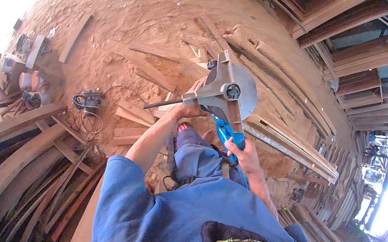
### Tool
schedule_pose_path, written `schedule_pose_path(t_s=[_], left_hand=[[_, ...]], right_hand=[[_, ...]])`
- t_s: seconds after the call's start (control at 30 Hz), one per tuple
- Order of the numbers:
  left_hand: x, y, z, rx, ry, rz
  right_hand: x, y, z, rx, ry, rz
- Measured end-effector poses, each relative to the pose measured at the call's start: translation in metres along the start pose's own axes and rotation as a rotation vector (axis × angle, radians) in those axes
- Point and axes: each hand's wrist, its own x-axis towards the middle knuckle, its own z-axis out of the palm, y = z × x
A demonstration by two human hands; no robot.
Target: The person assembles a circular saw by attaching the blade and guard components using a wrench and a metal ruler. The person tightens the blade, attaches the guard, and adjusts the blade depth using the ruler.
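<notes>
Head view: our right hand (245, 155) wraps its fingers round the handle (237, 142) of the circular saw (224, 98); our left hand (193, 110), finger closure indeterminable, meets its left side, presumably sharing weight.

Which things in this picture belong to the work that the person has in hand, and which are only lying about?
In hand:
- blue and grey circular saw with a round metal blade; right hand gripping it, left hand against it

Apparently lying about:
- blue-grey corded power tool
- flat brown wooden planks
- white and orange round containers
</notes>
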Motion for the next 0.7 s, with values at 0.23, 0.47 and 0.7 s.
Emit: schedule_pose_path(t_s=[0.23, 0.47, 0.7], left_hand=[[-0.025, 0.034, 0.047, -0.024, 0.128, -0.453], [-0.035, 0.039, 0.039, 0.091, 0.219, -0.503], [0.009, -0.003, -0.036, -0.109, -0.162, 0.004]], right_hand=[[-0.002, 0.005, 0.024, -0.084, 0.196, -0.04], [-0.003, 0.007, 0.026, 0.016, 0.225, -0.065], [0.0, 0.01, 0.023, -0.036, 0.183, -0.064]])
